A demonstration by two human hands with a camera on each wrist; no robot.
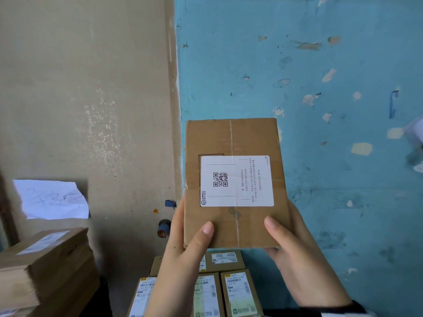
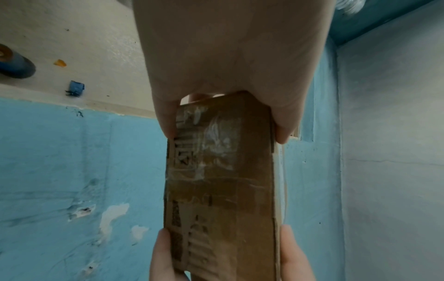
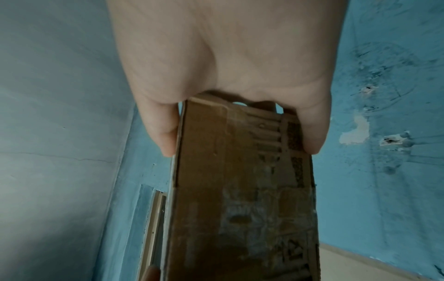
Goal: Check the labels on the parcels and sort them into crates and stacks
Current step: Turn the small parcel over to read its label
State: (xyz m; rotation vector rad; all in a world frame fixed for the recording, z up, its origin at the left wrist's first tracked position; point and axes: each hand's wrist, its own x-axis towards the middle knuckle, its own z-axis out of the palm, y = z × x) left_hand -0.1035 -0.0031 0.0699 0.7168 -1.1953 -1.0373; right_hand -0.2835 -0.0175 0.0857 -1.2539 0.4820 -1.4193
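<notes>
A flat brown cardboard parcel [image 1: 233, 138] is held up in front of the wall, its face with a white shipping label [image 1: 237, 180] and QR code turned toward me. My left hand [image 1: 183, 243] grips its lower left corner, thumb on the front. My right hand [image 1: 295, 245] grips the lower right corner the same way. In the left wrist view the parcel [image 2: 221, 180] shows its narrow taped side, pinched between thumb and fingers of the left hand [image 2: 225, 76]. The right wrist view shows the parcel [image 3: 242, 190] edge-on under the right hand [image 3: 228, 66].
Below the hands lie several labelled brown parcels [image 1: 240, 291] side by side. A stack of cardboard boxes [image 1: 45, 266] stands at the lower left under a handwritten paper sheet [image 1: 52, 199] on the beige wall. The blue wall [image 1: 332, 88] is close behind.
</notes>
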